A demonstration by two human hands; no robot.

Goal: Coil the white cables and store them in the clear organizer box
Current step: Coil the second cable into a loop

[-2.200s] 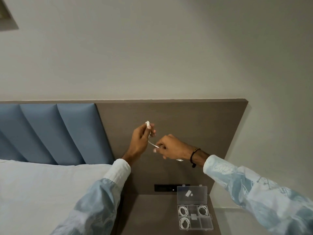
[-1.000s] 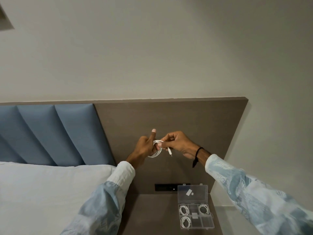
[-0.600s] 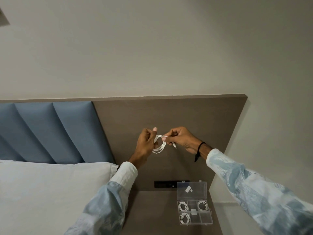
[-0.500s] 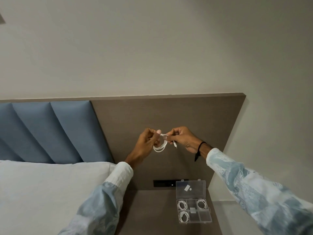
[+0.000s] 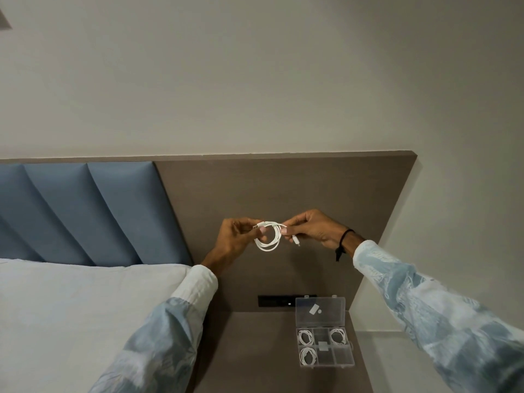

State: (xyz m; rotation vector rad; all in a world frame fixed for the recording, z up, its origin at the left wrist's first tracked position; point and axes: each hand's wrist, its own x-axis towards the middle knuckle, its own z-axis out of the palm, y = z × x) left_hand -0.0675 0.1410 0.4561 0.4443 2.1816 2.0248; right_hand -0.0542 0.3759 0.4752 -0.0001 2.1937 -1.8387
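Note:
A white cable hangs as a small round coil between my two hands, in front of the brown headboard panel. My left hand pinches the coil's left side, with one plug at its fingertips. My right hand pinches the right side, and the other plug dangles just below its fingers. The clear organizer box lies open on the nightstand below, lid leaning back. Three coiled white cables sit in three of its compartments; the other compartments look bare apart from a small white piece in the middle.
The brown nightstand stands beside a bed with a white sheet and blue padded headboard. A black switch strip is set in the panel behind the box. A pale wall rises above.
The cable went from a stretched strand to a wound coil held between both hands. My hands dropped slightly and came together; the loose plug end now hangs under my right hand.

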